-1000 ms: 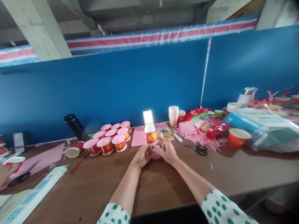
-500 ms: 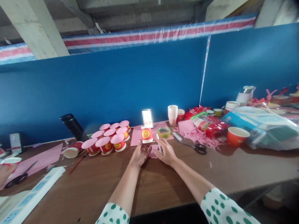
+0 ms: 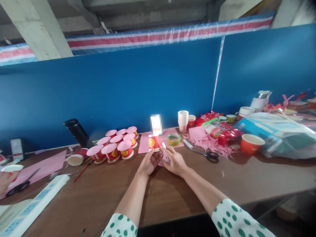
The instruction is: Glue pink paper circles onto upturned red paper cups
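Observation:
My left hand holds a red paper cup with a yellow emblem, upside down over the brown table. My right hand sits beside it, fingers curled round a thin white pen-like stick and touching a pink paper disc that lies under both hands. A pink paper sheet lies just behind the cup.
Several inverted red cups with pink tops cluster at left, by a black flask. A tape roll, scissors, pink scraps, white cups, red packets and an orange cup lie right. A power strip and another person's hand are at left.
The cup in my left hand has dropped lower and closer to the table. My right hand with the stick has moved slightly left towards the cup.

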{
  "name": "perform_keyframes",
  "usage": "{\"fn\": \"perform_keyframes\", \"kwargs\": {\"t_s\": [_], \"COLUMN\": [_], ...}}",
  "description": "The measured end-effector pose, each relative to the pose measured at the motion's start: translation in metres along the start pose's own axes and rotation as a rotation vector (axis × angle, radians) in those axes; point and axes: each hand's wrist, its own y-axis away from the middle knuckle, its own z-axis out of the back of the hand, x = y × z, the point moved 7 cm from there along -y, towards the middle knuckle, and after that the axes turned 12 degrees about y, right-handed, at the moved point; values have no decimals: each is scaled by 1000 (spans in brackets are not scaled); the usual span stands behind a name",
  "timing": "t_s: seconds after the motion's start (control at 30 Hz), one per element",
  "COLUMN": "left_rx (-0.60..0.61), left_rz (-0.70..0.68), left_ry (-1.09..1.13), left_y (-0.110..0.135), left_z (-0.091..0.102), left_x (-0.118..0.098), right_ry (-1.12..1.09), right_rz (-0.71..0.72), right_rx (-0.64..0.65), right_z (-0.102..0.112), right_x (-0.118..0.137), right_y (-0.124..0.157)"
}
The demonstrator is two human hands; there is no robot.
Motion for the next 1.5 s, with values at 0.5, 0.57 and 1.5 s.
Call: {"fn": "perform_keyframes", "kwargs": {"t_s": [0.5,0.57,1.5], "left_rx": [-190,-204,-233], "left_rz": [-98,-94,-248], "left_ry": [192,207,160], "left_y": [-4,-4,-5], "left_z": [17,18,25], "left_x": [-12,-12,-22], "right_ry": [-114,-136,36], "right_rz": [-186,-170,-127], "right_rx": [-221,-217,-125], "right_z": [14,14,-3], "right_x": [-20,-19,-19], "right_y": [1,1,3]}}
